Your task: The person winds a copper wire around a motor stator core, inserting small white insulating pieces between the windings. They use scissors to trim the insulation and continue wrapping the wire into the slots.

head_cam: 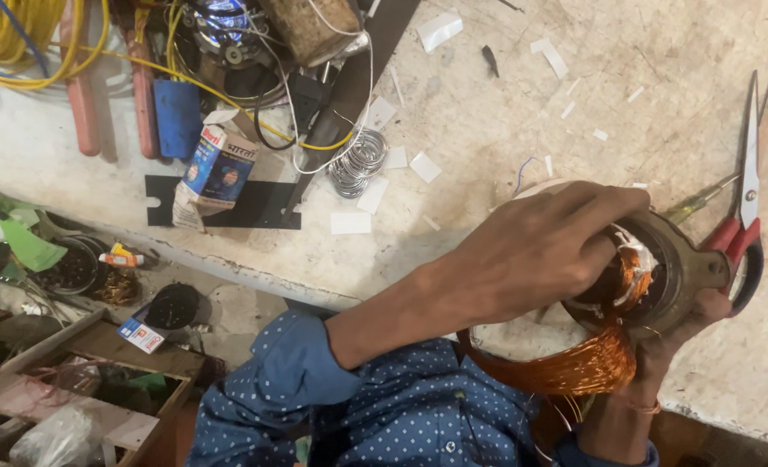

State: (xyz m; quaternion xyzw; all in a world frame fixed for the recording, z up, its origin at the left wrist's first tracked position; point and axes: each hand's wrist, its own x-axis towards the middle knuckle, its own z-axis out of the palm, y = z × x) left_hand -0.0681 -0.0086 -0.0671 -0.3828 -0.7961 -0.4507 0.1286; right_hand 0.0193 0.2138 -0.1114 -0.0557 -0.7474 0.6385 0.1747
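Left hand (539, 251) clamped over top of round metal motor stator (673, 277), fingers pressing copper winding (630, 277) into it. Right hand (678, 337) cups stator from below at workbench (487, 130) edge; red-handled scissors (747, 199) lie just beside.

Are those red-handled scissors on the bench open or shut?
Shut. The red-handled scissors lie on the workbench with both blades together in one line, tips pointing away, beside the motor stator.

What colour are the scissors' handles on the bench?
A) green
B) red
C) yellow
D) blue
B: the scissors lying at the right of the bench have red handles, just beside the motor part the hands hold.
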